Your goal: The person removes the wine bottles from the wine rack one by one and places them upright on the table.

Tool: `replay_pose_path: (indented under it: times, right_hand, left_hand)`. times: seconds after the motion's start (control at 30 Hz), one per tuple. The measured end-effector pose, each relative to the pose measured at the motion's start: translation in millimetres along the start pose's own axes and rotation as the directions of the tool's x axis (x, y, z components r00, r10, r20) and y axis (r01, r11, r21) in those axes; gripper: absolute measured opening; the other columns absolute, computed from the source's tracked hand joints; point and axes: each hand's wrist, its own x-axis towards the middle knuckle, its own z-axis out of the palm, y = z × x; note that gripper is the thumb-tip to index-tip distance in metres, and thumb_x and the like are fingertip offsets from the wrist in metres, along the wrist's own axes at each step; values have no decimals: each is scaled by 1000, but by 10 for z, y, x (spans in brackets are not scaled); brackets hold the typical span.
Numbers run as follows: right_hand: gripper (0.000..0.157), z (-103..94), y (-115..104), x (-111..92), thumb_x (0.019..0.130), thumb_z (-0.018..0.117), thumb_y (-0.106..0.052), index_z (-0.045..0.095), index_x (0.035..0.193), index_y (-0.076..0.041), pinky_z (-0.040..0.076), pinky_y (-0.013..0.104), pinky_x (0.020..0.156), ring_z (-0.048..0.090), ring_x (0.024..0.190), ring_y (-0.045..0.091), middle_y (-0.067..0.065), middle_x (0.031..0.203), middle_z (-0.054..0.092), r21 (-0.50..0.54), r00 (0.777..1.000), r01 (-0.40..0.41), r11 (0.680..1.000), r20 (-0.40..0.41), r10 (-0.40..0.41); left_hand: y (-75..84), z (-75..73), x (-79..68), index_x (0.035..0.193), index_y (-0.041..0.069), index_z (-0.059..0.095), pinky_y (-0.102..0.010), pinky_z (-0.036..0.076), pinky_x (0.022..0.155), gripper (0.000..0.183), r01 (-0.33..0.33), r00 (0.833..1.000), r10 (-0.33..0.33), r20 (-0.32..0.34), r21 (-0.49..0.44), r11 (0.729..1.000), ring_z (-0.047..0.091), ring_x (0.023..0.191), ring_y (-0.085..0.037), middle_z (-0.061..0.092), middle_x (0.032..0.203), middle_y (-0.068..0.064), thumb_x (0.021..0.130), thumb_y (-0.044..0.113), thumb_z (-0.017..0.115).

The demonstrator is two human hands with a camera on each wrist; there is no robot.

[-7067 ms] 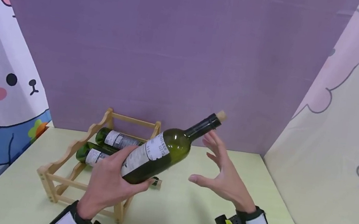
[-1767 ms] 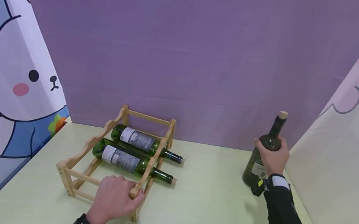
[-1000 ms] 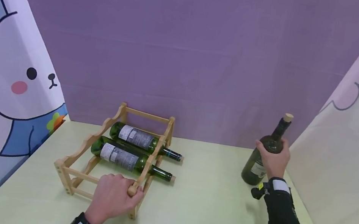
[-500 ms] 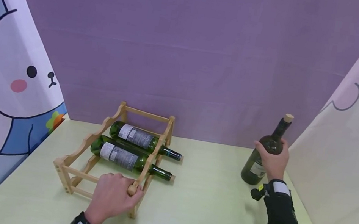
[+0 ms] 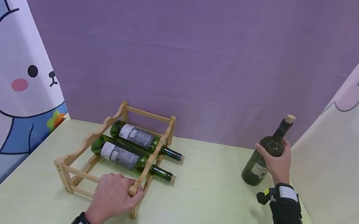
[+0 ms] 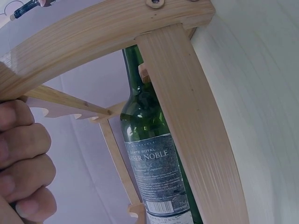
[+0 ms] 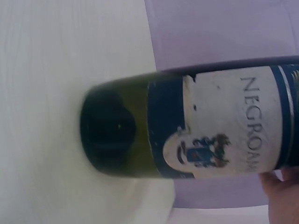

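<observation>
With left hand (image 5: 114, 196) curled round the rack (image 5: 81, 174) and right hand (image 5: 280, 165) round the tilted bottle (image 5: 257, 162), maybe touching the table (image 5: 202, 195), hold both steady.

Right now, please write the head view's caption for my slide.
Left hand grips rack with two bottles; right hand holds another bottle.

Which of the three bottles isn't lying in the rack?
The held bottle: the right hand grips it neck up, while the far bottle and near bottle lie on their sides in the rack.
</observation>
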Motion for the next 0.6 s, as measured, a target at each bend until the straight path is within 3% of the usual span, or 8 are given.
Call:
replay_pose_path:
  times: [0.13,0.3,0.6]
  right_hand:
    - [111,-89,-8,-17,87,79,-43,-2,163,-36,17,69,121,18,157,39,9,173,12,-17,995,54,998,85,-53]
    - [116,-183,-50,-55,89,79,-36,-12,160,-44,7,72,120,2,161,35,2,174,-3,-7,986,115,993,124,-113]
    - [119,-256,-193,-241,89,78,-37,-18,158,-46,8,78,116,-2,160,41,0,173,-14,-92,985,139,986,113,-129]
  left_hand:
    - [11,2,2,50,28,33,-23,15,46,50,-2,1000,2,1,0,1000,22,44,-4,16,50,17,84,42,67]
    - [10,14,5,50,29,31,-23,14,46,50,-19,1000,19,-20,-1,1000,20,44,-4,16,50,17,84,41,66]
    - [0,37,-15,51,30,28,-23,12,45,49,-34,996,33,-87,-7,999,18,45,-3,15,51,18,81,39,66]
